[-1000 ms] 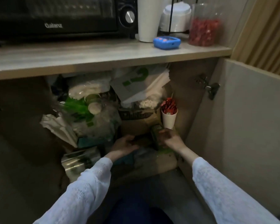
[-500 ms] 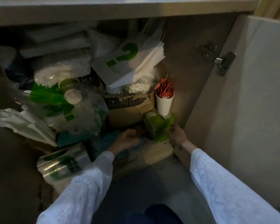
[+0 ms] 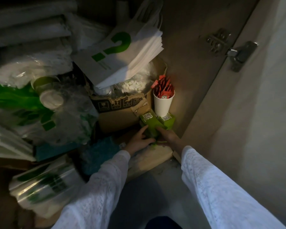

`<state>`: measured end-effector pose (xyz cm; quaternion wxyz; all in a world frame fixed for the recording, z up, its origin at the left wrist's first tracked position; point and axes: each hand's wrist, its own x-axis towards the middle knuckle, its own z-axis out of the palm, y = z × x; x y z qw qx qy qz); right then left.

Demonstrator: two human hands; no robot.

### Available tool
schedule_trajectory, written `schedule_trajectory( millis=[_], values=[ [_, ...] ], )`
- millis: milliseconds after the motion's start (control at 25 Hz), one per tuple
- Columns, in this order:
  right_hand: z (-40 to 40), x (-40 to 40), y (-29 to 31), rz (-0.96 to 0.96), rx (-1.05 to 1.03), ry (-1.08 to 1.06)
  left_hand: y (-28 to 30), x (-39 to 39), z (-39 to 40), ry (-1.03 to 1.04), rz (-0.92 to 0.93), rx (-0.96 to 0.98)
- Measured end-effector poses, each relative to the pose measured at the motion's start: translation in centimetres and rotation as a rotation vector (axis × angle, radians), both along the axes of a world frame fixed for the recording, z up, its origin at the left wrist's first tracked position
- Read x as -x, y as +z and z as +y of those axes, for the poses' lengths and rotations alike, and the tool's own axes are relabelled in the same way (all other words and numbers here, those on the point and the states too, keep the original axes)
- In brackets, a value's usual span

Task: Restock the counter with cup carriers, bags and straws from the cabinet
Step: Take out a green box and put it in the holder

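Inside the dark cabinet, a bundle of flat green cup carriers with QR labels stands at the bottom right. My left hand grips its left side and my right hand grips its right side. A stack of white paper bags with a green question mark lies on a cardboard box above. A clear plastic bag with green print fills the left side.
A white cup of red sachets stands just behind the carriers. The open cabinet door with its hinge is on the right. A shiny wrapped pack lies at the lower left.
The view dropped from the counter into the cabinet. My left hand moved right onto the green carriers, so both hands now hold the bundle.
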<state>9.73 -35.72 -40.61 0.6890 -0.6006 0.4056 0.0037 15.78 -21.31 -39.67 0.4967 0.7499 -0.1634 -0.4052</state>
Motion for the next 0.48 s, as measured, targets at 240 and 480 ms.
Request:
schedule_trajectory(
  millis=[240, 480],
  values=[
    [-0.2, -0.6, 0.3, -0.074, -0.29, -0.087, -0.1, 0.1, -0.7, 0.019, 0.071, 0.024],
    [-1.0, -1.8, -0.8, -0.045, -0.224, -0.171, 0.4, 0.0, -0.9, 0.027, 0.049, 0.044]
  ],
)
